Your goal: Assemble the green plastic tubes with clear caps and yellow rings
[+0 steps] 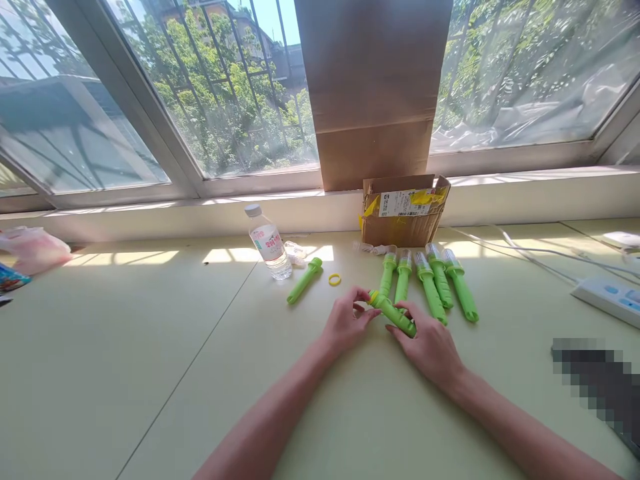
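Observation:
My right hand [429, 343] is wrapped round a green plastic handle [396, 316], which lies tilted just above the table. At its upper left end sits a yellow ring [373, 298], pinched between the fingertips of my left hand [349, 323]. A second yellow ring [335, 280] rests flat on the table. Left of it lies another green handle [305, 281] with no clear cap on it. Beyond my hands, several green handles with clear caps [462, 287] lie side by side, some partly hidden by my fingers.
A cardboard box [400, 230] stands by the window sill. A water bottle [270, 243] stands left of the loose handle. At the right are a white power strip [607, 298], cables and a blurred dark object [600, 380]. A pink plastic bag [35, 250] lies far left.

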`<state>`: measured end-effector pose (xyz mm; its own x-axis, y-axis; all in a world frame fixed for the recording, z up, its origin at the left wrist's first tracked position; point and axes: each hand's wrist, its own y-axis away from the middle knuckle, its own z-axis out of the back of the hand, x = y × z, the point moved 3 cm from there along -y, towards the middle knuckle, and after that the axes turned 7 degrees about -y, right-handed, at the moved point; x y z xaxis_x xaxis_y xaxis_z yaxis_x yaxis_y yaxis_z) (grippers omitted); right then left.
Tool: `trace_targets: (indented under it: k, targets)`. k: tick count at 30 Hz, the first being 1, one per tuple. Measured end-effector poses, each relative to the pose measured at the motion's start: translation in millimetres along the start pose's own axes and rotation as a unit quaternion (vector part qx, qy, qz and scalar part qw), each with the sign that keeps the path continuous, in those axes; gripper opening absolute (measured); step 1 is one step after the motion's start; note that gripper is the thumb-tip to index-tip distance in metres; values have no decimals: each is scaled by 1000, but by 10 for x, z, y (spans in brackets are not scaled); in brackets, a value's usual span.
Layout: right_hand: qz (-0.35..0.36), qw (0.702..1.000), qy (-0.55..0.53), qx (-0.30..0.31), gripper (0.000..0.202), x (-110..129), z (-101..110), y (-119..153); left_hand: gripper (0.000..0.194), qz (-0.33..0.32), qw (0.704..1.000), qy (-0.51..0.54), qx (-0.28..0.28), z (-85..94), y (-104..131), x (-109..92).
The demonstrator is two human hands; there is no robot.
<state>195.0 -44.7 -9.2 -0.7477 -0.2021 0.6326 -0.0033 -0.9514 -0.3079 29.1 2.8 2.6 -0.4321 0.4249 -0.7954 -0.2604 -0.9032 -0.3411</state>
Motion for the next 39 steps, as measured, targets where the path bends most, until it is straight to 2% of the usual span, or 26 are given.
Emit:
trace_targets:
  k: [4,8,14,18,26,32,39]
  targets:
    - [12,1000,3,-28,22,0,4,17,19,0,1000,-4,-1,-8,2,2]
    - [17,999,25,-44,20,25,16,38,19,1,1000,-12,-1,-8,0,11]
    - [12,998,44,-51,23,41,19,52,38,5,1000,-16,16,-21,-12,53]
    - [-1,999,40,-27,25,35,15,43,26,2,1000,-6,19,-29,-9,54]
    - [-15,1000,24,7,26,-22,-8,-8,22,7,1000,0,13,-13,-7,31]
    - [6,999,26,-25,18,2,7,25,22,2,1000,-2,7,-18,-6,30]
    - [4,998,59,-34,22,33,6,58,24,6,1000,-5,5,-19,-4,18]
